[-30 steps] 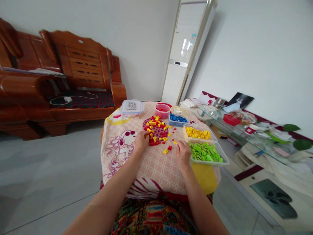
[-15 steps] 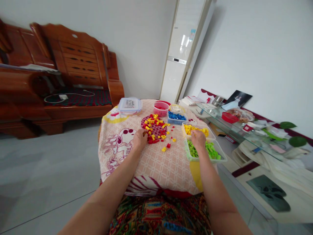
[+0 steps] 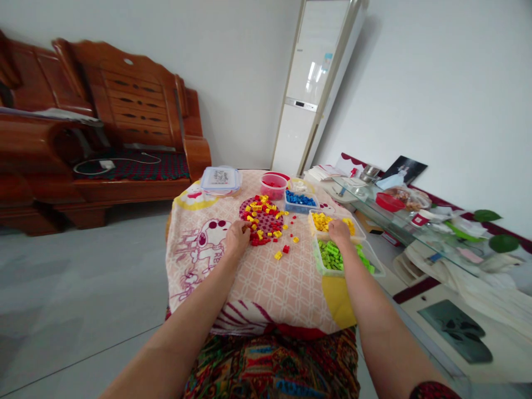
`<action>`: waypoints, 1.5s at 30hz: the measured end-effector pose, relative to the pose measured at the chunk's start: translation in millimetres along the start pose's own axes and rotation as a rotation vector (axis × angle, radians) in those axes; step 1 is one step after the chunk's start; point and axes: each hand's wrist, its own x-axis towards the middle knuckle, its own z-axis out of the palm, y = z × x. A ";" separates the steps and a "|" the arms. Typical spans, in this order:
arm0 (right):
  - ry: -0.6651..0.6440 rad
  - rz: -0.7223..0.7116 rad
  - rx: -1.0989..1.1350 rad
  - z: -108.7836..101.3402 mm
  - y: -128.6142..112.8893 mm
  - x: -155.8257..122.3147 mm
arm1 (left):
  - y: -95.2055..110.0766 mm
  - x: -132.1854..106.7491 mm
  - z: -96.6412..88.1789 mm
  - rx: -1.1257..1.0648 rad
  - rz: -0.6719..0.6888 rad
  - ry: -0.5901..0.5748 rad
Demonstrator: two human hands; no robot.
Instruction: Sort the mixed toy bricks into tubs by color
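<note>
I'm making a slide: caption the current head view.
Right hand at the boxed yellow bricks, left hand beside loose red and yellow bricks.

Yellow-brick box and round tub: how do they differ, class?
The yellow-brick box is rectangular; the round tub has a circular rim. The box holds yellow bricks; the tub holds red pieces. The right hand is at the box, away from the tub. Both are open-topped.

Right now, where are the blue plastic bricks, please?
In the head view, the blue plastic bricks lie in a rectangular box right of the round pink tub, beyond boxed yellow bricks.
</note>
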 end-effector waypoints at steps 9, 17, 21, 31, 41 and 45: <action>-0.069 -0.144 0.038 7.4 -29.0 16.9 | -2.6 0.3 -0.5 -0.007 0.031 -0.003; -0.004 -0.084 0.010 0.2 0.9 -6.5 | 1.6 -0.4 -1.9 -0.010 0.006 -0.008; 0.025 -0.140 0.055 1.3 -2.1 -32.2 | 4.7 -1.6 -3.6 -0.007 -0.016 -0.021; -0.004 -0.127 0.149 12.1 -41.1 -35.7 | 1.0 0.1 -2.8 -0.003 0.008 -0.011; -0.043 -0.124 0.197 11.9 -68.1 -23.1 | 4.7 -2.0 -4.6 0.000 0.003 -0.026; -0.017 -0.036 0.221 11.7 -73.6 -14.4 | 6.4 -2.7 -6.4 -0.004 -0.001 -0.019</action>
